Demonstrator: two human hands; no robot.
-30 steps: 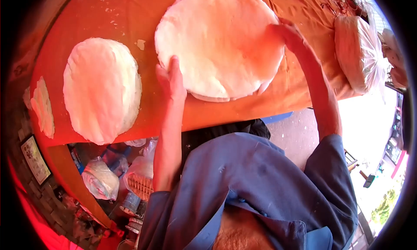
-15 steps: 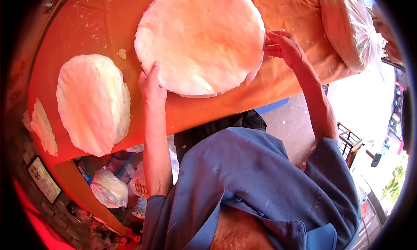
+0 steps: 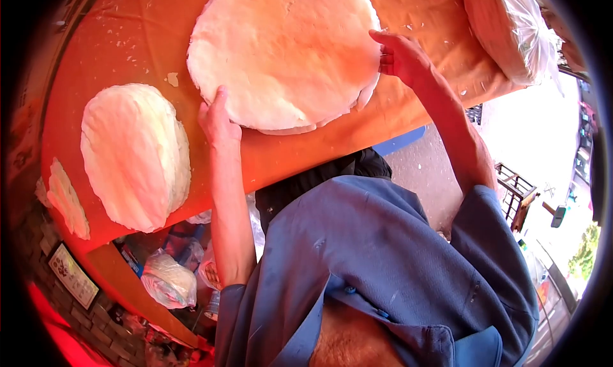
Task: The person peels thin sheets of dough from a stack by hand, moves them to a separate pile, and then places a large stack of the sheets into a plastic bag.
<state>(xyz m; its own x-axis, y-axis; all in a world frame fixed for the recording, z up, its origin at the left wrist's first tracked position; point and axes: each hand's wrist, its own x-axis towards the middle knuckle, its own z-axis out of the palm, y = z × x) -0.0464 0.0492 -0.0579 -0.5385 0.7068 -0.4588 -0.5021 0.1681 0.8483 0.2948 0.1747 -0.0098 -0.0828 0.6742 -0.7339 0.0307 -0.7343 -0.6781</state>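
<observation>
Tablecloth (image 3: 434, 16) orange, flecked — hands (image 3: 220, 124) (image 3: 408, 59) at pale discs (image 3: 281, 54) — floor (image 3: 424, 175) speckled.

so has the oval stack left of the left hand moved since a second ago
No: the oval stack keeps its place relative to the small scrap on the orange cloth; both shift together in the picture, so the view moved instead.

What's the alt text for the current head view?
A person's left hand and right hand are at opposite edges of a large, pale, round layered stack on an orange-covered table. To its left lies a smaller pale stack; a plastic-wrapped bundle sits at upper right. The person wears a blue shirt.
</observation>
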